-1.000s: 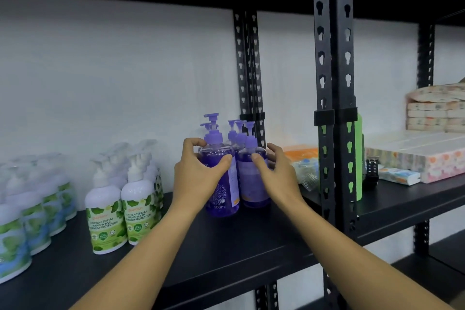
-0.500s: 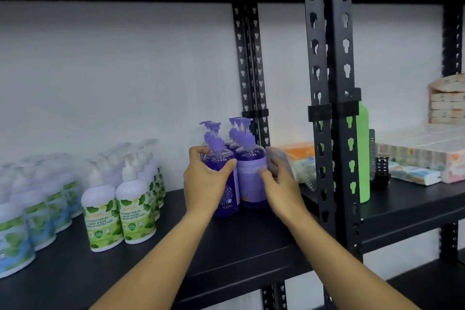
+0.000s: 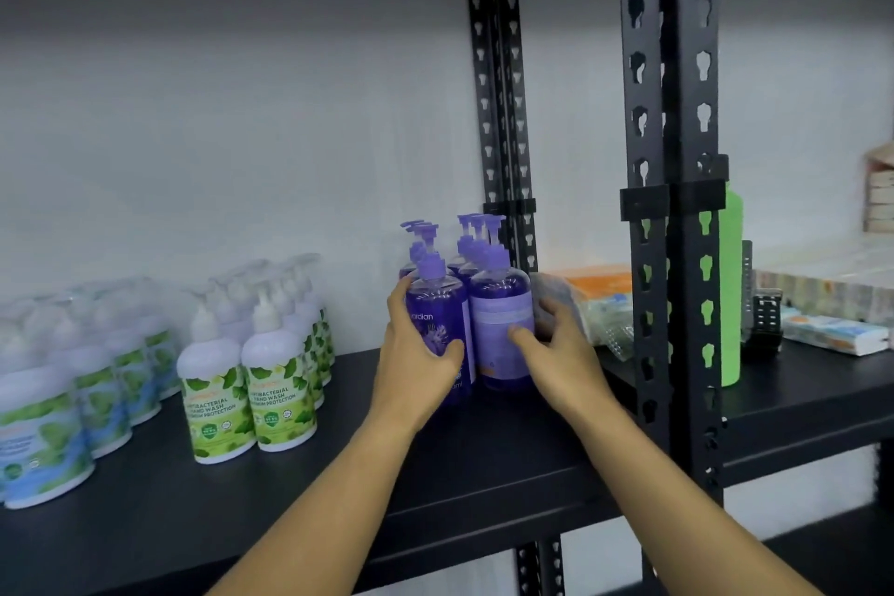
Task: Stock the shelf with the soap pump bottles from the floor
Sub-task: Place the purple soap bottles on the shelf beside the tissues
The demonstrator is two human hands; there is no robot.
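We see two purple bottles standing upright, side by side, on the black shelf (image 3: 484, 460). The left hand (image 3: 416, 353) grips the left purple bottle (image 3: 438, 305). The right hand (image 3: 556, 348) grips the right purple bottle (image 3: 500, 300).

Shop or stockroom aisle: black slotted-steel shelf (image 3: 484, 465) against plain white wall, stocked in neat rows by product — purple soap pump bottles (image 3: 500, 329), green-leaf hand wash bottles (image 3: 251, 397), blue-label bottles (image 3: 38, 440), wrapped tissue packs (image 3: 832, 336) in next bay.
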